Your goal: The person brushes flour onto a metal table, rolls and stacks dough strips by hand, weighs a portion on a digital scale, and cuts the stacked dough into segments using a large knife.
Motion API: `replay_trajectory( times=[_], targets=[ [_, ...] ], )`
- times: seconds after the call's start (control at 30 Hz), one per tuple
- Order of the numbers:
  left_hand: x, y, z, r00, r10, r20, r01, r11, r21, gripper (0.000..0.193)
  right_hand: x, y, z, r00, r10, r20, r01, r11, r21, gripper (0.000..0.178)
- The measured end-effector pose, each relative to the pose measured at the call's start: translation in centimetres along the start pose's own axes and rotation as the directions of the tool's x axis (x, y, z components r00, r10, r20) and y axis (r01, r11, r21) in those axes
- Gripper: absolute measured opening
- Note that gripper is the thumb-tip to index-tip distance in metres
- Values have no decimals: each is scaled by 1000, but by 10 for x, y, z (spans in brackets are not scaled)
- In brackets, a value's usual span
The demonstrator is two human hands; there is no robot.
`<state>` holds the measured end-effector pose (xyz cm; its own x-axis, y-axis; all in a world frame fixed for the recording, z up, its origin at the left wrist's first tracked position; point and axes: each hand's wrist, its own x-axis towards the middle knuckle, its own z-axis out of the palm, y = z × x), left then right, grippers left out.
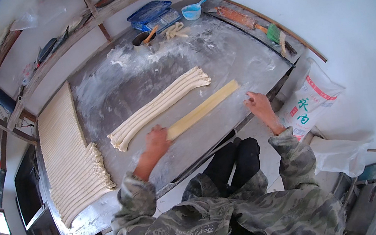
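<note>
A flat, pale yellow dough strip [204, 109] lies slanting across the near part of the floured metal table [110, 87]. At its left end is my left hand [156, 140], fingers closed around the dough edge. Just off the strip's right end hovers my right hand [260, 106], its fingers curled in a pinch; whatever they may hold is too small to make out. Several thick dough ropes [159, 104] lie side by side behind the strip. On the left, a broad row of thin dough ropes [70, 159] is packed closely together.
At the back stand a blue scale [153, 18], a metal pot [143, 40] with a wooden handle, dough scraps [176, 30] and a blue scoop [192, 11]. A rolling pin [238, 17] lies back right. A white sack [311, 99] stands beside the table's right edge. Wooden shelving [82, 28] runs behind.
</note>
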<state>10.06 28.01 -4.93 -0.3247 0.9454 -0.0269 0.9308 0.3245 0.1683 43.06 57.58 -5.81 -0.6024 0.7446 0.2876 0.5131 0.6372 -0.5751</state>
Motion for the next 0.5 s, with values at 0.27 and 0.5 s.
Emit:
replay_trajectory(
  times=[0.27, 0.5],
  targets=[
    [21, 21, 17, 994, 34, -100, -40, 997, -62, 42, 46, -20, 65, 997, -25, 75, 44, 965, -259, 49],
    [83, 104, 27, 973, 94, -210, -122, 985, -123, 42, 62, -23, 65, 959, 217, 181, -274, 874, 401, 48]
  ],
)
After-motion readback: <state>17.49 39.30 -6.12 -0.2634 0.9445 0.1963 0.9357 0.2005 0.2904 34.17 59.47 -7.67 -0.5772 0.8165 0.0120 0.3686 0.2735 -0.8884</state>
